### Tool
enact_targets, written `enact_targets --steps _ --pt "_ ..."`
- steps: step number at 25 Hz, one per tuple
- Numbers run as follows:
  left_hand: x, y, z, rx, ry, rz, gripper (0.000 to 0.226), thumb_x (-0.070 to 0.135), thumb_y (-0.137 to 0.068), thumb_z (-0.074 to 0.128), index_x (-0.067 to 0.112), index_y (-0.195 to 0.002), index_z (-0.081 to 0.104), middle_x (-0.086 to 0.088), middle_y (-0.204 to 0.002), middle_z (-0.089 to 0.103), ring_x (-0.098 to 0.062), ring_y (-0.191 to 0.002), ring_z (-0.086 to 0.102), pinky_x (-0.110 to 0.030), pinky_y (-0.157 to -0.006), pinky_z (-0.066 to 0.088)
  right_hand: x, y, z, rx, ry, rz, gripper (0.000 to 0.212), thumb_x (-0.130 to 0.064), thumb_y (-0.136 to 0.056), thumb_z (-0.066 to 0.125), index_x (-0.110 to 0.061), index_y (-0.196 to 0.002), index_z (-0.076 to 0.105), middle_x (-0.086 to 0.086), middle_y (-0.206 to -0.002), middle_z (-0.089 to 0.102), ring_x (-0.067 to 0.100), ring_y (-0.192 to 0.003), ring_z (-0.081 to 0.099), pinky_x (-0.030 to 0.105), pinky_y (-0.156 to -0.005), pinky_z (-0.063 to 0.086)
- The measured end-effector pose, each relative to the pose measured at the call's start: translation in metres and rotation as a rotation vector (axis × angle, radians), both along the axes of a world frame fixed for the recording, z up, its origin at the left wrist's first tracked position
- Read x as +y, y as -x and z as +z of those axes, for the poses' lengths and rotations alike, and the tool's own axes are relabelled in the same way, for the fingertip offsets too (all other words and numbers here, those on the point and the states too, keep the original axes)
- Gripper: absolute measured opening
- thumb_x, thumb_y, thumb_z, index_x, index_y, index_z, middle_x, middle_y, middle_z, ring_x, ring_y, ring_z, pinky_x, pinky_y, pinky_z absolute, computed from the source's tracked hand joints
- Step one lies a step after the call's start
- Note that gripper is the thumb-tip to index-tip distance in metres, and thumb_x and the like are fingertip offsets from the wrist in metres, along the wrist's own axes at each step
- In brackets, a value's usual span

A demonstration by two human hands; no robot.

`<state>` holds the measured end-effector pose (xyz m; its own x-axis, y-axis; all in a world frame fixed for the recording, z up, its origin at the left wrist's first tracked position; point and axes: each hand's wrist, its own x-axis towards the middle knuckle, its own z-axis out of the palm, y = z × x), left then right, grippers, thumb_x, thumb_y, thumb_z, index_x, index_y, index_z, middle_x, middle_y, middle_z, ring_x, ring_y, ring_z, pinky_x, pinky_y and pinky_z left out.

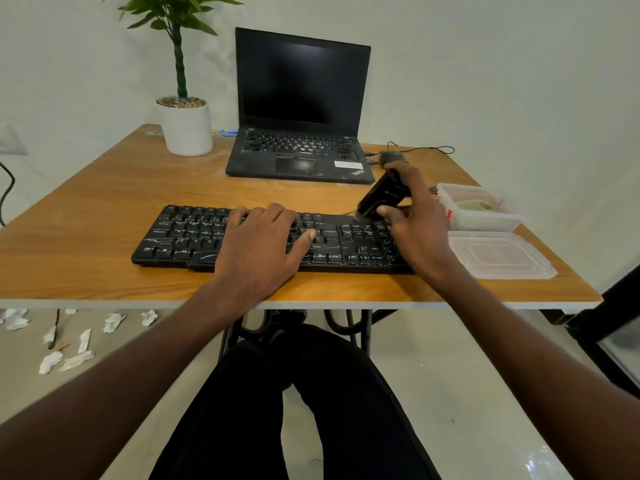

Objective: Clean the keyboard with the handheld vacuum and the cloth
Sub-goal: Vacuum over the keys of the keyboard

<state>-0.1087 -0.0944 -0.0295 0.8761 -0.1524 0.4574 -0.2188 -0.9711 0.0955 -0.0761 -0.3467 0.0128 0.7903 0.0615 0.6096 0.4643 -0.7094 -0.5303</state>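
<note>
- The left hand [263, 244] lies palm down, fingers [277, 216] spread loosely and pointing away from the body, thumb stretched out to the right.
- The left forearm runs bare from the lower left corner up to that hand, wrist nearly straight.
- The right hand [415, 216] is raised a little higher, curled around a dark handheld vacuum [381, 195], thumb pressed on its near side, fingers wrapped over the far side.
- The right forearm comes up from the lower right, wrist bent slightly inward.
- Both legs, in dark trousers, show below, between the arms.
</note>
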Motion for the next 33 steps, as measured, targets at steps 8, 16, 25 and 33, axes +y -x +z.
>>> enact_targets --steps 8,16,25,33 --pt "0.0 0.0 0.002 0.0 0.01 -0.001 0.055 0.061 -0.107 0.034 0.022 -0.131 0.065 0.0 -0.129 0.067 -0.021 -0.118 0.063 -0.05 -0.114 0.032 -0.009 -0.003 -0.006 -0.046 0.013 -0.027 0.068 -0.013 -0.092 0.073 -0.045 -0.147 0.047 -0.006 -0.126 0.07 0.011 -0.104 0.07 0.036 -0.086 0.061" --pt "0.001 -0.001 0.0 -0.001 0.009 0.006 0.056 0.062 -0.108 0.031 0.022 -0.13 0.064 0.001 -0.128 0.067 -0.02 -0.117 0.062 -0.049 -0.113 0.034 -0.017 -0.001 -0.009 -0.032 0.001 -0.02 0.067 -0.007 -0.092 0.068 -0.044 -0.145 0.051 -0.007 -0.124 0.071 0.011 -0.111 0.066 0.038 -0.093 0.058" --pt "0.002 -0.002 0.001 0.009 0.008 0.007 0.055 0.06 -0.108 0.032 0.022 -0.13 0.064 0.0 -0.128 0.067 -0.021 -0.118 0.062 -0.05 -0.113 0.033 -0.006 0.003 -0.006 -0.066 -0.039 -0.124 0.068 -0.03 -0.09 0.074 -0.047 -0.148 0.043 -0.015 -0.119 0.07 0.004 -0.101 0.066 0.038 -0.093 0.055" --pt "0.001 -0.001 0.0 0.002 0.014 0.005 0.053 0.059 -0.108 0.034 0.022 -0.129 0.065 0.0 -0.128 0.067 -0.021 -0.117 0.063 -0.05 -0.113 0.032 -0.035 -0.006 0.008 -0.061 0.179 -0.313 0.067 -0.033 -0.088 0.072 -0.049 -0.147 0.043 -0.007 -0.112 0.074 0.017 -0.093 0.064 0.043 -0.086 0.053"
